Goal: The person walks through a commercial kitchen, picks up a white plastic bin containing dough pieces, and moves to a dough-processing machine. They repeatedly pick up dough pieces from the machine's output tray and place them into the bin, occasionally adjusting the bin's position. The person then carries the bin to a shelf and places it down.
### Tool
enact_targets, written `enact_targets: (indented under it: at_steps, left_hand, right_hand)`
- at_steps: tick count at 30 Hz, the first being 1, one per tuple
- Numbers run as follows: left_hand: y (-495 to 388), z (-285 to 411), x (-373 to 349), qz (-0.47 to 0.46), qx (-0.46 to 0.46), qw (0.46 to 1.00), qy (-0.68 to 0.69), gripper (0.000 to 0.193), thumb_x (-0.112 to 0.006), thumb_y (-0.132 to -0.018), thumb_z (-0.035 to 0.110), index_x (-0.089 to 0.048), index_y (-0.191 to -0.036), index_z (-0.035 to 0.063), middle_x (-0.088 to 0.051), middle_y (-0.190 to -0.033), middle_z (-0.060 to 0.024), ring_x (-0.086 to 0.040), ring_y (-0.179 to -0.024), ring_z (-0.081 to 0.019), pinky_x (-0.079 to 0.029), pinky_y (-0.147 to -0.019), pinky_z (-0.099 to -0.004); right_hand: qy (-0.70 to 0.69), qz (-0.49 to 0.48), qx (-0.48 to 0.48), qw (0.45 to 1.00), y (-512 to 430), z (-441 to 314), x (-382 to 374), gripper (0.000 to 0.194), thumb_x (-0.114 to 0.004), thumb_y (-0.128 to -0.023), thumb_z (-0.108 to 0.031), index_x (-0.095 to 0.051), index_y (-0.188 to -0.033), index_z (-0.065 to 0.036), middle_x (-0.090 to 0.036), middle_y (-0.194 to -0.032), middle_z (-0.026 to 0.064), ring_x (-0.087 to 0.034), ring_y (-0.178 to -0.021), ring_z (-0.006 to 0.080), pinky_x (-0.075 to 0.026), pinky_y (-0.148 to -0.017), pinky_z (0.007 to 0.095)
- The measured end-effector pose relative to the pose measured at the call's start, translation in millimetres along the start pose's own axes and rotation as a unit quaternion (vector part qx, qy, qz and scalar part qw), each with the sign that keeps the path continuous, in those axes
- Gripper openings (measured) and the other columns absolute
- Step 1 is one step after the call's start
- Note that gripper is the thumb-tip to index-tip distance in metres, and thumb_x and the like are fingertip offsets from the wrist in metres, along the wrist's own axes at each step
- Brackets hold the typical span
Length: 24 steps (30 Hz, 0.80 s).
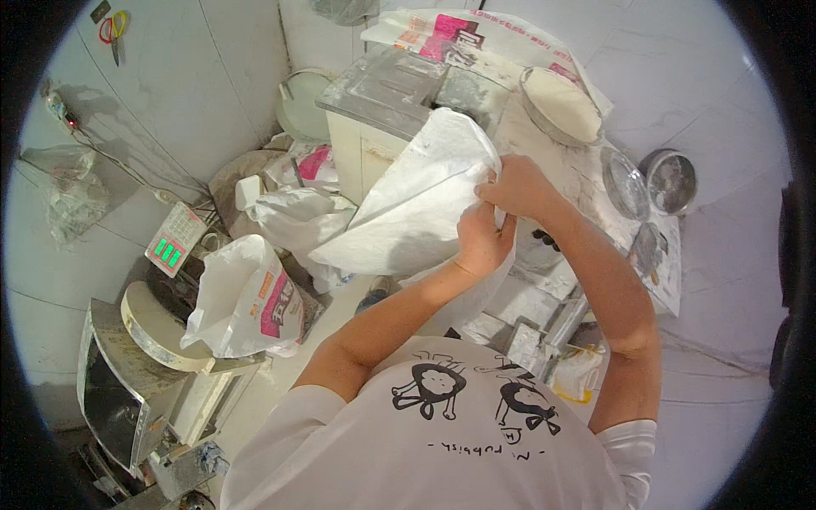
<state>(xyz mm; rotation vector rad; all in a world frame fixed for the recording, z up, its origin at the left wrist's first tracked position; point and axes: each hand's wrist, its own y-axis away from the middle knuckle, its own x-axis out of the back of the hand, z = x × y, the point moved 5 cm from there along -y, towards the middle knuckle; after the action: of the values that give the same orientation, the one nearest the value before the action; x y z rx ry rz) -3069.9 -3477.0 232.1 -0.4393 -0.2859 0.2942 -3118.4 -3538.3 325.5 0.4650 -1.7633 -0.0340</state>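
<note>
A large white woven sack (408, 197) hangs in front of me, its upper end raised beside a metal-topped bin. My left hand (483, 237) pinches the sack's edge on the near side. Just above it, touching or nearly touching, my right hand (519, 188) grips the same edge with bent fingers. The fingertips of both hands are partly hidden in the folds. To the left stands an upright white sack with pink print (245, 299), its mouth open.
A digital scale display (175, 239) is at the left. A round sieve holding pale powder (561, 105), a lidded bin (382, 89), a metal bowl (670, 182) and a glass lid (626, 183) stand beyond my hands. Scissors (115, 35) hang on the wall.
</note>
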Motion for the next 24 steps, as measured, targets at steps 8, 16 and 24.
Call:
enact_targets:
  at_steps: [8,16,24]
  left_hand:
    - [51,38,-13,-0.166,-0.053,0.982,0.068,0.034,-0.067,-0.079,0.024,-0.056,-0.1,-0.0003,-0.061,-0.083,-0.0194,-0.06,-0.072,-0.0346,-0.047,-0.061,-0.0401]
    - [128,-117,8,-0.134,0.037,0.99,0.002,0.049,-0.072,-0.071,0.019,-0.056,-0.115,0.0058,-0.058,-0.107,-0.0145,-0.051,-0.107,-0.0313,-0.041,-0.093,-0.0402]
    - [105,-164,43,-0.026,0.012,0.993,-0.112,0.056,-0.084,-0.054,0.026,-0.061,-0.102,0.0089,-0.036,-0.134,-0.0199,-0.032,-0.125,-0.0403,-0.029,-0.102,-0.0484]
  right_hand:
    - [0.005,0.133,-0.076,0.988,47,64,-15,0.053,-0.06,-0.071,-0.032,-0.058,-0.097,0.013,-0.061,-0.094,0.0297,-0.06,-0.091,0.0399,-0.049,-0.08,0.0401]
    - [-0.035,0.152,-0.08,0.985,161,64,68,0.033,-0.066,-0.077,-0.024,-0.063,-0.094,0.004,-0.065,-0.081,0.0187,-0.063,-0.077,0.0273,-0.047,-0.072,0.0372]
    - [0.046,0.326,-0.152,0.932,278,68,148,0.048,-0.071,-0.077,-0.036,-0.059,-0.105,0.001,-0.063,-0.092,0.0155,-0.062,-0.081,0.0244,-0.049,-0.075,0.0363]
